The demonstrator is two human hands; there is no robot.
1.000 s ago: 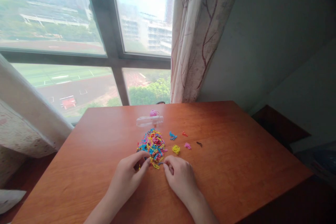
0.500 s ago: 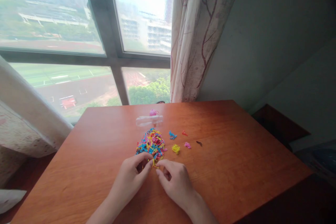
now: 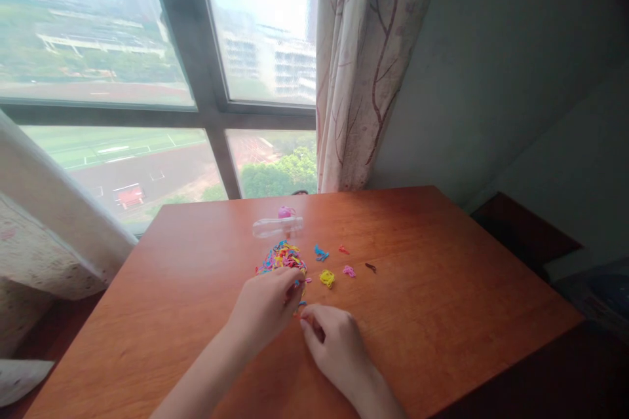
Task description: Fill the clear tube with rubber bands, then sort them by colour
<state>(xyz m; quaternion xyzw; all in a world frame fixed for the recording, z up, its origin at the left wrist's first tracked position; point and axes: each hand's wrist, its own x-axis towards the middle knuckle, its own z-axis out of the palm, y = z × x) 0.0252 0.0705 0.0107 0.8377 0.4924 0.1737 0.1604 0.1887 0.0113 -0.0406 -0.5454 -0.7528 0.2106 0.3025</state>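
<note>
A tangled pile of small coloured rubber bands lies on the wooden table, its near side covered by my left hand. That hand reaches over the pile with its fingers closed, and a bit of blue band shows at the fingertips. Just to the right, my right hand rests low over the table. Its thumb and forefinger pinch a small orange-red rubber band. A short blue band shows between the two hands. The exact grip of the left fingers is partly hidden.
Right of the pile lie separate little heaps: blue, yellow, pink, red and dark brown. Behind the pile are a clear plastic container and a purple-pink object. A window and curtains stand beyond.
My left hand has moved right and forward across the front of the pile. The yellow band between my fingertips no longer shows; blue and orange-red bits show there now.
</note>
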